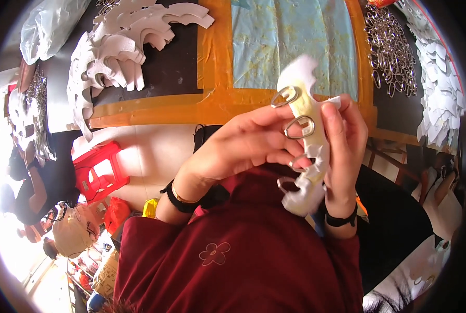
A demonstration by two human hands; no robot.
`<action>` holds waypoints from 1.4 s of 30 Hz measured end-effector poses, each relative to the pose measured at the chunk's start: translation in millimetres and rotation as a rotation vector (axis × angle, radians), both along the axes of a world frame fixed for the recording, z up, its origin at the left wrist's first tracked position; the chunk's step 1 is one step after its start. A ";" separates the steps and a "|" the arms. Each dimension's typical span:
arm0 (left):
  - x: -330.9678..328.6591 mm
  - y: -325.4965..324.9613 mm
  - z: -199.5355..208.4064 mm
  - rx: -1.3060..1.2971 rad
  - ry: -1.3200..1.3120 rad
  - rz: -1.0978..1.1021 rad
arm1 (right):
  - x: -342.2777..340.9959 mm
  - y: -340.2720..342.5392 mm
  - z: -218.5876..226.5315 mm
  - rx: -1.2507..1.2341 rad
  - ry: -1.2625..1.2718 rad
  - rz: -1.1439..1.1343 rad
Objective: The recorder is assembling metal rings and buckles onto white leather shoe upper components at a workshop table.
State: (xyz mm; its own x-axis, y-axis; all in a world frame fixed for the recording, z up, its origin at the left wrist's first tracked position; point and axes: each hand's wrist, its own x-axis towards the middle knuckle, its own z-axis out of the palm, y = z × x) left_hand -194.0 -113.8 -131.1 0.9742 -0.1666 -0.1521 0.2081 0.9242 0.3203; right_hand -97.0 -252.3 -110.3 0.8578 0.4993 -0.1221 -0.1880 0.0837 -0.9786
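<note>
A long white scalloped piece (pixel 317 138), curved and foam-like, is held upright in front of my chest, its ends blurred. My right hand (pixel 345 138) grips its right edge, the thumb on its front face and the fingers behind. From the left, my left hand (pixel 238 143) has its fingers bent against the piece's left edge, among the rings; the exact contact of the fingertips is partly hidden. Several oval metal rings hang along that edge, among them an upper ring (pixel 285 97) and a middle ring (pixel 299 127).
On the dark table lie a pile of white scalloped pieces (pixel 113 57), a blue sheet (pixel 295 39) edged with orange tape (pixel 215 65), and a heap of metal rings (pixel 392 55). More white pieces (pixel 436 99) stack at right. A red stool (pixel 101 172) and another person (pixel 37 180) are at left.
</note>
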 end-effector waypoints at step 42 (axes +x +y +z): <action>17.3 -31.2 -9.6 0.498 0.113 0.766 | 4.5 8.2 4.5 -0.333 -1.096 -0.040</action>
